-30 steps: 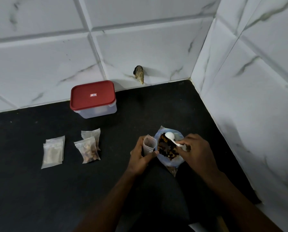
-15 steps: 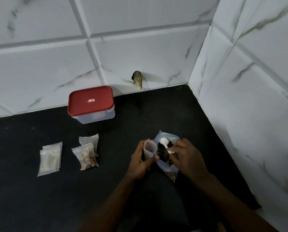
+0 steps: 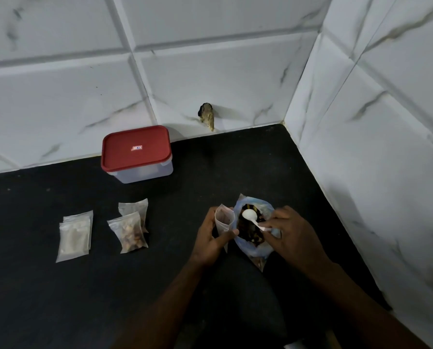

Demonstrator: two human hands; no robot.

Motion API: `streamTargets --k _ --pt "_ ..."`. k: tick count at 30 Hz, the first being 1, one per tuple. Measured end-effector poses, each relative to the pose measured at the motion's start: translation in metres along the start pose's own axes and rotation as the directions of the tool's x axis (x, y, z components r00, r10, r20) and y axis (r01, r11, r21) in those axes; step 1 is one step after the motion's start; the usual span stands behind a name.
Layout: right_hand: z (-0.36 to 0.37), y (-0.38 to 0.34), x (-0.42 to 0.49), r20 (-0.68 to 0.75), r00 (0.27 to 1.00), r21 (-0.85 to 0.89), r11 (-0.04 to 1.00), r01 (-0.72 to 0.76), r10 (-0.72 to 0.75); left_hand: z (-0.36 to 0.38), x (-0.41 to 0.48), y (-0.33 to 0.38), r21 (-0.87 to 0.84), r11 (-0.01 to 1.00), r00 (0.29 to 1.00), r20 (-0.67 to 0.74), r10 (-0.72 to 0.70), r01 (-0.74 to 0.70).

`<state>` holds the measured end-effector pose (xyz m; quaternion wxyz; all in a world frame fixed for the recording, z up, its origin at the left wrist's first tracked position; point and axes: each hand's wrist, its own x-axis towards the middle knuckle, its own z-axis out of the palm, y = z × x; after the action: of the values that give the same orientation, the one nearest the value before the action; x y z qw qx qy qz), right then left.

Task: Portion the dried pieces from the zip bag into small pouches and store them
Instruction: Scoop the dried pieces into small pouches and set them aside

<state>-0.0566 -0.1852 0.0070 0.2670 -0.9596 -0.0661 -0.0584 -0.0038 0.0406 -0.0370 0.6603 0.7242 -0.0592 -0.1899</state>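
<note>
My left hand grips a small clear pouch upright with its mouth held open. Right beside it stands the open zip bag with dark dried pieces inside. My right hand pinches the handle of a white plastic spoon, whose bowl sits over the bag's mouth. Two filled pouches lie on the black counter to the left.
A clear box with a red lid stands against the back wall. A small stack of empty pouches lies at the far left. White tiled walls close the back and right sides; a brownish lump sticks out of the back wall.
The spoon dipped into the zip bag and its bowl has come back up to the bag's mouth. The left hand keeps the pouch in the same place. The camera tilted slightly.
</note>
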Motion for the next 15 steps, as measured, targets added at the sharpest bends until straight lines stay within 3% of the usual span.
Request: streamTargets --k 7,10,15 --pt "0.015 0.001 0.010 -0.040 0.999 -0.098 0.995 0.009 -0.013 0.000 0.000 -0.001 0.020 1.000 1.000 -0.002 0.004 -0.004" --pt "0.025 0.000 0.013 -0.023 0.995 -0.120 0.989 0.091 -0.094 0.000 0.000 -0.001 0.004 1.000 1.000 -0.002 0.010 -0.010" --pt "0.033 0.006 0.009 0.088 0.996 -0.113 0.993 -0.013 0.023 0.000 -0.001 0.003 -0.035 0.999 1.000 -0.005 0.001 -0.001"
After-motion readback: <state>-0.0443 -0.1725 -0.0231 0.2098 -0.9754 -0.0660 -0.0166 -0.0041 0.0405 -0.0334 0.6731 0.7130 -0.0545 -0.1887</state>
